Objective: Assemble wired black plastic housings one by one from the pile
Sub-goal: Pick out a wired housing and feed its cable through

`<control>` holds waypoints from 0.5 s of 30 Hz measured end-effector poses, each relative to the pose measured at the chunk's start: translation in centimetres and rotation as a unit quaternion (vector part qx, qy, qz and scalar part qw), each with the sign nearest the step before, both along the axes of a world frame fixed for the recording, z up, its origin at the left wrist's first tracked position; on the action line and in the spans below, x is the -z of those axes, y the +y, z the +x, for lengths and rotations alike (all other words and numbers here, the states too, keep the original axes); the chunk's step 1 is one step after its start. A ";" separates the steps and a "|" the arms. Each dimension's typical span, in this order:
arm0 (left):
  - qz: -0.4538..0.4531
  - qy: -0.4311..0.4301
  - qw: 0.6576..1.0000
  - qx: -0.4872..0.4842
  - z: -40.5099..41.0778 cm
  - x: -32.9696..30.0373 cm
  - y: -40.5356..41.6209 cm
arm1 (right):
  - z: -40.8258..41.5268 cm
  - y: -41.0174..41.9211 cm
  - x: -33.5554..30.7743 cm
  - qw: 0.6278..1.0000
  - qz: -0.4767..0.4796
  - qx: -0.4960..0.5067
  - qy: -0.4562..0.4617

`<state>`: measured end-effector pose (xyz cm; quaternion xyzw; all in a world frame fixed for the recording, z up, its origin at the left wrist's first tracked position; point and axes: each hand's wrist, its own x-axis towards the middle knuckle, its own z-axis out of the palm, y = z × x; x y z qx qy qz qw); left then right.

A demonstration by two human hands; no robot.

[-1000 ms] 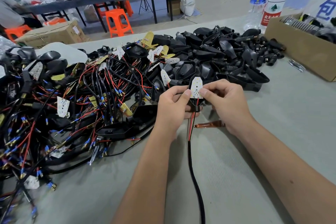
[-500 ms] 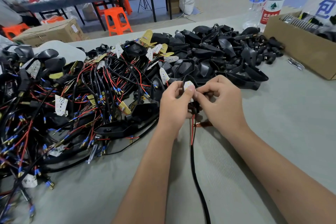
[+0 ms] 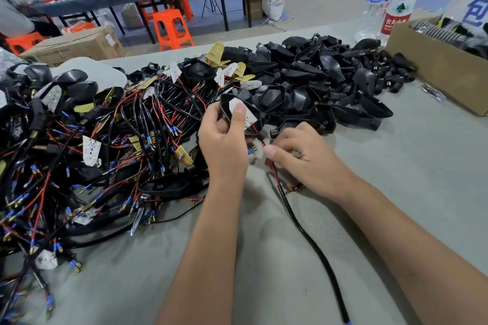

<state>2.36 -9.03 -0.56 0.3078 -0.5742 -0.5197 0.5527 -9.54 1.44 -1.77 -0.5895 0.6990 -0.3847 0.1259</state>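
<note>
My left hand grips a black plastic housing with a white LED board inside it, thumb pressing on the board. A red and black wire runs from the housing down across the table toward me. My right hand pinches that wire just below the housing. A heap of empty black housings lies behind my hands. To the left spreads a tangle of wired boards and cables.
A cardboard box of parts stands at the right with two water bottles behind it. A small copper-coloured piece lies on the grey table by my right wrist. Orange stools and another table stand in the background.
The white board has gone from held above the housing to seated in it. My left hand has lifted and tilted the housing; my right hand dropped down onto the wire.
</note>
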 end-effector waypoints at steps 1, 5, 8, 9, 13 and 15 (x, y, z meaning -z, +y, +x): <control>0.003 0.006 1.000 -0.005 0.2 -0.1 -0.1 | 0.1 0.1 -0.1 0.999 0.019 -0.018 0.019; 0.027 0.043 0.998 -0.036 1.1 -0.4 -1.1 | -1.4 1.3 -0.9 0.996 0.051 -0.078 0.007; 0.038 0.051 0.996 -0.058 1.9 -0.5 -2.0 | -2.9 2.3 -1.5 0.990 0.100 -0.094 -0.028; 0.040 0.053 0.996 -0.061 2.1 -0.5 -2.2 | -3.2 2.5 -1.7 0.987 0.119 -0.105 -0.028; 0.047 0.065 0.994 -0.076 2.4 -0.6 -2.4 | -3.3 2.7 -1.8 0.980 0.153 -0.121 -0.029; 0.055 0.070 0.992 -0.086 2.5 -0.7 -2.4 | -3.2 2.5 -1.6 0.983 0.142 -0.113 -0.035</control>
